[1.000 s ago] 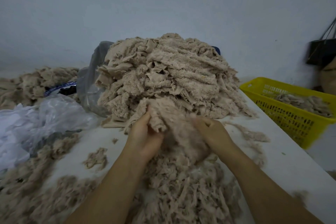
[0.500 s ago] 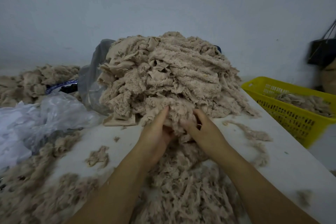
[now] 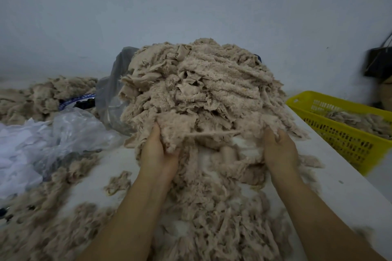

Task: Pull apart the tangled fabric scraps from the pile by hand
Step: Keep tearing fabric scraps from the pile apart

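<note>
a tall pile [image 3: 201, 91] of tangled beige scraps is sitting on the white table [image 3: 343, 193], toward the wall. both hands are reaching into its near foot. the left hand [image 3: 158, 152] is gripping a fluffy clump [image 3: 180, 131] at the pile's lower left. its fingers are curling into the fleece with their tips buried. the right hand [image 3: 280, 150] is holding scraps at the pile's lower right. its fingers are bending over a tuft and are partly hidden in it. the two hands are well apart, and a thin strip [image 3: 214, 133] is stretching almost level from the clump toward the right hand.

loose scraps [image 3: 212, 224] are lying in a low drift between the forearms and spreading toward the near edge. smaller bits [image 3: 118, 182] are lying to their left. a crumpled clear bag [image 3: 63, 133] is lying at the left of the table. a grey bag [image 3: 112, 95] is standing against the pile's left flank. another heap [image 3: 42, 95] is lying at far left by the wall. a yellow basket [image 3: 343, 140] with some scraps in it is sitting beside the table's right edge. a dark bag [image 3: 377, 63] is hanging on the wall at far right.
</note>
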Motion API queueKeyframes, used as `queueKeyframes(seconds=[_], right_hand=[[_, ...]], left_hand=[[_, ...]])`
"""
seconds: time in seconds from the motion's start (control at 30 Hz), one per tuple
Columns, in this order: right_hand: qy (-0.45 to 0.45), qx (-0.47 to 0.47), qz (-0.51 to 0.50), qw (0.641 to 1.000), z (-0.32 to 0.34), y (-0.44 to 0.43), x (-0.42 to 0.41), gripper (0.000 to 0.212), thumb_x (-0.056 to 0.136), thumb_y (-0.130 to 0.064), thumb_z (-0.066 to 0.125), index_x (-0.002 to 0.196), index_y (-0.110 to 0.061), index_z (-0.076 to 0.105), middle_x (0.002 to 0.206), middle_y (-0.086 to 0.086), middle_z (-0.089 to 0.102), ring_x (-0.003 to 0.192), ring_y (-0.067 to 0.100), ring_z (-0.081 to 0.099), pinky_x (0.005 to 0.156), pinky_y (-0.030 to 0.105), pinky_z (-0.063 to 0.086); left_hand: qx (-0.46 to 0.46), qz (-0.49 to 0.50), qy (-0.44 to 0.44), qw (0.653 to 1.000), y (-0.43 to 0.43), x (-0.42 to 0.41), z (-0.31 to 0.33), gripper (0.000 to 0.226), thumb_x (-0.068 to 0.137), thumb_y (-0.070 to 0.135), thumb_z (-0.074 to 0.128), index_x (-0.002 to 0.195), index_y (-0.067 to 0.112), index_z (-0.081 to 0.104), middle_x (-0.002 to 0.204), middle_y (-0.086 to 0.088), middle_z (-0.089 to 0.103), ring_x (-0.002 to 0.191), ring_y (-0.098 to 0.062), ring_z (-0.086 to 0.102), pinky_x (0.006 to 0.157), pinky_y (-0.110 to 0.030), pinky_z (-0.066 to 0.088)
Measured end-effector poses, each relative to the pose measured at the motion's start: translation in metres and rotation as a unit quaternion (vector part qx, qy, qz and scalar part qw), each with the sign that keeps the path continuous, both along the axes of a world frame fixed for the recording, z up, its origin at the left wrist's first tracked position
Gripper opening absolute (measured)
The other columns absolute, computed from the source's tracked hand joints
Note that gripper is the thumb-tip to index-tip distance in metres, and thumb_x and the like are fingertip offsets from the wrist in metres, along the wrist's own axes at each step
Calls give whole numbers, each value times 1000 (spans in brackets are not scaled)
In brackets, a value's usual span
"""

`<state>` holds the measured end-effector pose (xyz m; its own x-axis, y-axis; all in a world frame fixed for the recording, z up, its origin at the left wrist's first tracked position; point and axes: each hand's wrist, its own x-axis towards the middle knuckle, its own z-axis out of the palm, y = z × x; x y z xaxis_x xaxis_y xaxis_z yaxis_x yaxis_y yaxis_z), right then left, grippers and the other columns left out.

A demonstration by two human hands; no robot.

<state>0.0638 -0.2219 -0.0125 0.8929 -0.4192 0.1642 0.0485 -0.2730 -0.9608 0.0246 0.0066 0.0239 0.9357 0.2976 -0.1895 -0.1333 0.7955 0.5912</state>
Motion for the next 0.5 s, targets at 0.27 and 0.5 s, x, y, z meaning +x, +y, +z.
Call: queueKeyframes(seconds=[0.27,0.5], right_hand=[[40,-252,55,965,0,9,-7,51,94,-39,52,138,-14,46,146,11,31,132,29,29,103,39,32],[-73,-105,299,946,19,47,-39,65,78,-84,43,127,-43,50,123,-28,53,97,-5,61,77,18,52]], left_hand=[[70,-52,-8,996,-12,-1,-2,23,102,24,52,109,10,69,105,-5,77,94,-17,74,79,-31,60],[158,-128,-20,979,-30,-9,0,34,100,32,52,119,9,68,115,-9,74,104,-23,72,82,-36,55]])
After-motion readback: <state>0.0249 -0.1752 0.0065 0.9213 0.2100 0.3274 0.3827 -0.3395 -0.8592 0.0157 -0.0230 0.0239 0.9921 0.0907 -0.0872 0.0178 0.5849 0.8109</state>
